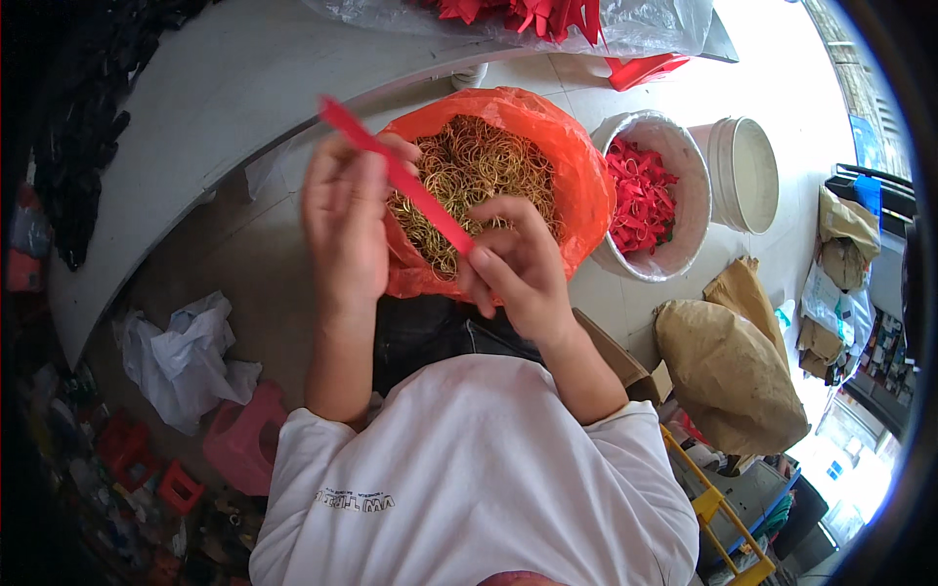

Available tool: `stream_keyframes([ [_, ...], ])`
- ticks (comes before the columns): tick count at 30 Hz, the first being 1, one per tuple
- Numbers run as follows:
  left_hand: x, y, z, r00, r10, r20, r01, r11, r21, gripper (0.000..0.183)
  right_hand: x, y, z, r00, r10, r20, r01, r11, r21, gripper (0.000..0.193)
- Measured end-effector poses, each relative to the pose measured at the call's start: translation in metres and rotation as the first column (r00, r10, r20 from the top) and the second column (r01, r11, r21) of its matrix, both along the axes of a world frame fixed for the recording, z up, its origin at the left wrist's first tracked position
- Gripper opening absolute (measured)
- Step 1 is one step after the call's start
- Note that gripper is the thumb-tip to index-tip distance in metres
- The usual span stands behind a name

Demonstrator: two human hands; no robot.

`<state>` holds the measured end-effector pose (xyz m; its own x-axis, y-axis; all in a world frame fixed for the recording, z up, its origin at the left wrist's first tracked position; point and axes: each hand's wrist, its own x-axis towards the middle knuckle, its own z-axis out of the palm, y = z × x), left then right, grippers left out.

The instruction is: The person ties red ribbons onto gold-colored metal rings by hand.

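A flat red ribbon strip (430, 208) stretches slantwise between my hands, over an orange plastic bag (584, 195) full of gold-coloured wire rings (479, 161). My left hand (344, 220) is closed on the upper part of the strip between thumb and fingers, and the strip's free end sticks out past it, blurred. At the lower end, my right hand (523, 269) pinches the ribbon between thumb and forefinger. Both hands are in front of the bag's near side. Whether a ring is held along with the ribbon, I cannot make out.
Right of the bag stands a white bucket (687, 256) holding red ribbon pieces (640, 195), beside another pale bucket (750, 176). A curved grey tabletop (195, 107) runs along the left and far side, with red ribbons (532, 15) in clear plastic. Brown paper sacks (728, 376) lie right.
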<state>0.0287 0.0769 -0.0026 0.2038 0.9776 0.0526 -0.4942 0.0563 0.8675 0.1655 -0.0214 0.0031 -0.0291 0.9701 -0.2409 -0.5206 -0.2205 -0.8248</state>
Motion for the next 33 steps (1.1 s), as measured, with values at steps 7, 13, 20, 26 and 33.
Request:
stream_keyframes([
  [7, -0.023, 0.012, -0.008, 0.975, 0.22, 0.025, -0.216, 0.97, -0.114, 0.013, 0.019, -0.065, -0.02, 0.975, 0.062, -0.215, -0.042, 0.994, 0.097, 0.026],
  [13, 0.008, -0.044, 0.0, 0.966, -0.251, -0.056, 0.243, 0.963, -0.116, 0.011, 0.006, -0.031, 0.028, 0.733, -0.034, 0.679, -0.012, 0.998, 0.063, 0.021],
  [20, 0.012, -0.057, 0.005, 0.933, -0.361, 0.01, 0.358, 0.92, -0.161, 0.008, 0.001, 0.002, 0.013, 0.902, -0.385, 0.195, 0.349, 0.917, 0.193, 0.01],
  [26, 0.022, -0.062, 0.006, 0.94, -0.339, -0.018, 0.334, 0.933, -0.13, 0.014, -0.004, 0.003, 0.013, 0.913, -0.401, 0.07, 0.39, 0.911, 0.133, 0.011],
  [33, 0.011, -0.06, 0.006, 0.825, -0.556, -0.103, 0.531, 0.824, -0.198, 0.031, 0.026, 0.011, 0.001, 0.823, -0.562, -0.08, 0.566, 0.806, 0.172, 0.01],
])
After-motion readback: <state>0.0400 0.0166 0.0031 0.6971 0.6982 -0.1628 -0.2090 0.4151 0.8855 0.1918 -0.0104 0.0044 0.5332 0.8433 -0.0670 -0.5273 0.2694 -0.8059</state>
